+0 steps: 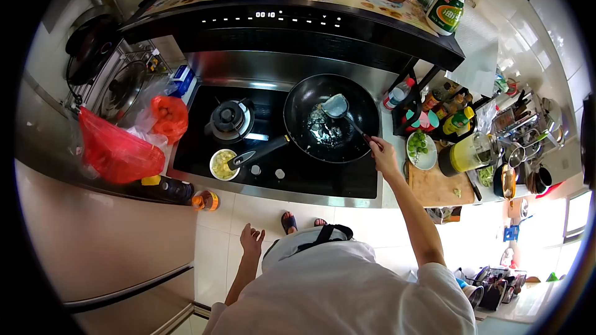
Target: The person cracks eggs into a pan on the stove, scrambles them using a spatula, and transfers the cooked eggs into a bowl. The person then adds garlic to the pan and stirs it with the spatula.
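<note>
My right hand (386, 156) is closed round the handle of a spatula (336, 106), whose head rests inside the black wok (304, 139). Shiny liquid and whitish bits lie on the bottom of the wok, which sits over the right side of the black glass hob (298, 183). The wok's handle (257, 152) points to the lower left, free of any hand. Its end reaches over a small white bowl (216, 174) with yellowish pieces in it. Low beside my body hangs my left hand (252, 239), holding nothing, with its fingers loosely bent and apart.
Left of the wok is a bare burner (231, 119). Red plastic bags (118, 149) lie at the far left. On the right are a plate of chopped greens (422, 151), a cutting board (437, 185), a jug (469, 152) and several bottles. A shelf (285, 25) overhangs the back.
</note>
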Tool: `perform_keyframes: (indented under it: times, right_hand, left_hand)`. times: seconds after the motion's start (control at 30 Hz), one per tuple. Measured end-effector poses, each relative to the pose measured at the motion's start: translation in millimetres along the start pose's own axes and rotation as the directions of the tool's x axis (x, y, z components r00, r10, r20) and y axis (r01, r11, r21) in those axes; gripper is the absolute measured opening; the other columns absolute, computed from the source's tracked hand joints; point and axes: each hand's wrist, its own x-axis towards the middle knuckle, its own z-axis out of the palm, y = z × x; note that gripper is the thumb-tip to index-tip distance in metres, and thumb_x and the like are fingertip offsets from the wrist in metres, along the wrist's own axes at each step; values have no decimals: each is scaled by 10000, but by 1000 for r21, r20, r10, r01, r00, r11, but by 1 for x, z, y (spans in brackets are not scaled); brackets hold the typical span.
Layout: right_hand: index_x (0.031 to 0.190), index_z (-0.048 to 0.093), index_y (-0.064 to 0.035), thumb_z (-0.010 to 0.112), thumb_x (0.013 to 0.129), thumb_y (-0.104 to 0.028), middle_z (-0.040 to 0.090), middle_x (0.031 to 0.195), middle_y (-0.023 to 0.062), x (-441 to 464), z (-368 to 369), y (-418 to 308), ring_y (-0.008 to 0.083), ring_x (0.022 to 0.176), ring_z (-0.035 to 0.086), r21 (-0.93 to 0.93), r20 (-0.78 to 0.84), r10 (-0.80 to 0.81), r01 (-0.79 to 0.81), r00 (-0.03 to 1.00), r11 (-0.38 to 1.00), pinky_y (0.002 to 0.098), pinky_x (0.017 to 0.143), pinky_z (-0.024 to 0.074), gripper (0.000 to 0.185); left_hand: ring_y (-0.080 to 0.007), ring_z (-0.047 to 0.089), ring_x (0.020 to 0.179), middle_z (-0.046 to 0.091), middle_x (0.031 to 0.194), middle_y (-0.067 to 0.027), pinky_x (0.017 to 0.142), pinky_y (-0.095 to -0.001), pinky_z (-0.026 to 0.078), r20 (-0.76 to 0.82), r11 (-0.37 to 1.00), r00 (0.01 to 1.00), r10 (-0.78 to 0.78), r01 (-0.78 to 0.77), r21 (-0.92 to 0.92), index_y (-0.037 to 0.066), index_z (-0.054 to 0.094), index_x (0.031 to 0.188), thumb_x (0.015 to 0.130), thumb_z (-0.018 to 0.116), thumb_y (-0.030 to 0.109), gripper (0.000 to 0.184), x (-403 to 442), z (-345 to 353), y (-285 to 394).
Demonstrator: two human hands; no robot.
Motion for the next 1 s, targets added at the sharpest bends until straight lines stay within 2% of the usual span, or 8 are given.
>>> perform_keyframes:
  times: [0.4, 0.73, 0.77, 0.8, 0.87, 0.9, 0.93, 1.0]
  right_hand:
    - [1201, 577, -43, 563, 926, -191, 489, 659, -6, 22, 5, -1, 39, 443, 364, 387, 387, 118, -278, 915, 879, 203, 356, 251, 313]
    - [1264, 544, -72, 554, 939, -174, 468, 682, -28, -31, -7, -36, 17, 462, 338, 376, 469, -46, -152, 882, 914, 168, 370, 236, 340]
    - [1273, 542, -74, 547, 942, -167, 451, 676, -31, -40, 0, -43, 7, 463, 344, 348, 456, -129, -43, 880, 937, 167, 360, 224, 344]
    - [1241, 567, -31, 577, 912, -120, 552, 719, 11, -49, 3, -55, 57, 526, 482, 296, 465, -196, 57, 863, 953, 189, 451, 389, 340]
    - [1224, 566, 2, 604, 893, -90, 639, 852, 67, -55, 34, -55, 112, 701, 590, 248, 305, -606, 552, 735, 796, 244, 639, 491, 346]
    - [1208, 571, 11, 622, 872, -65, 660, 1027, 149, -68, 39, -75, 191, 858, 635, 258, 353, -589, 530, 727, 808, 291, 794, 489, 348]
    - [1208, 575, -13, 622, 856, -55, 640, 987, 186, -71, 50, -84, 275, 785, 641, 184, 305, -748, 734, 589, 654, 313, 717, 502, 358]
    - [1206, 574, -36, 628, 836, -61, 592, 861, 171, -82, 66, -105, 341, 701, 600, 38, 425, -725, 789, 543, 613, 359, 636, 499, 375]
  left_hand:
    - [-185, 467, 742, 429, 797, -49, 800, -434, 543, -98, 997, 994, 53, -59, -56, 59, 469, 922, 904, 571, 216, 188, -52, -26, -51]
    - [-223, 473, 823, 430, 922, -91, 809, -449, 551, -287, 989, 957, 43, -81, -120, 38, 473, 1057, 900, 581, 219, 263, -108, -70, -106]
    - [-224, 476, 824, 433, 927, -92, 806, -449, 552, -289, 990, 957, 40, -77, -117, 38, 475, 1074, 900, 582, 219, 273, -109, -72, -106]
    - [-221, 479, 811, 441, 909, -86, 809, -455, 551, -284, 988, 958, 42, -82, -130, 44, 487, 1057, 890, 596, 207, 258, -108, -74, -104]
    - [-216, 485, 785, 457, 874, -73, 813, -466, 550, -267, 985, 963, 35, -79, -156, 57, 512, 1023, 870, 625, 183, 228, -106, -75, -101]
    - [-214, 488, 791, 459, 868, -69, 816, -465, 550, -278, 984, 960, 34, -81, -157, 60, 519, 1026, 875, 620, 183, 220, -105, -74, -97]
    - [-216, 489, 797, 456, 885, -77, 810, -460, 551, -264, 984, 964, 38, -82, -157, 54, 507, 1054, 884, 607, 195, 242, -103, -75, -93]
    - [-220, 489, 810, 450, 921, -91, 798, -449, 555, -234, 984, 971, 50, -87, -154, 42, 484, 1110, 904, 580, 218, 287, -96, -80, -82]
